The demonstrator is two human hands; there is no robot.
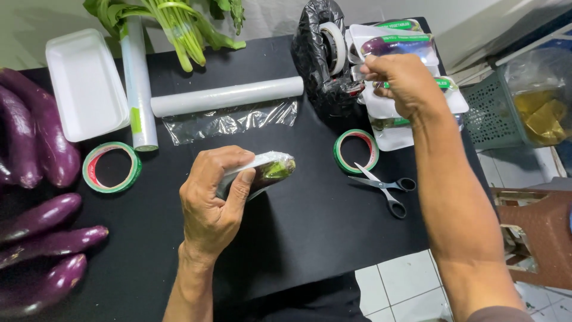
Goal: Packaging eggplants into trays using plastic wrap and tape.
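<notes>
My left hand (pixel 215 197) grips a white foam tray with an eggplant wrapped in clear film (pixel 268 171), held just above the black table (pixel 310 226). My right hand (pixel 398 80) reaches to the far right, fingers pinched at the tape dispenser (pixel 329 48), which is partly covered in black plastic. Whether the fingers hold tape I cannot tell. A stack of wrapped eggplant trays (pixel 400 45) lies under and behind that hand.
Two cling film rolls (pixel 226 96) (pixel 138 83) lie at the back, one with film pulled out. Empty foam tray (pixel 86 83), leafy greens (pixel 179 27), loose eggplants (pixel 42 226), two tape rolls (pixel 111 167) (pixel 356 151), scissors (pixel 384 188). A green basket (pixel 494 113) stands right.
</notes>
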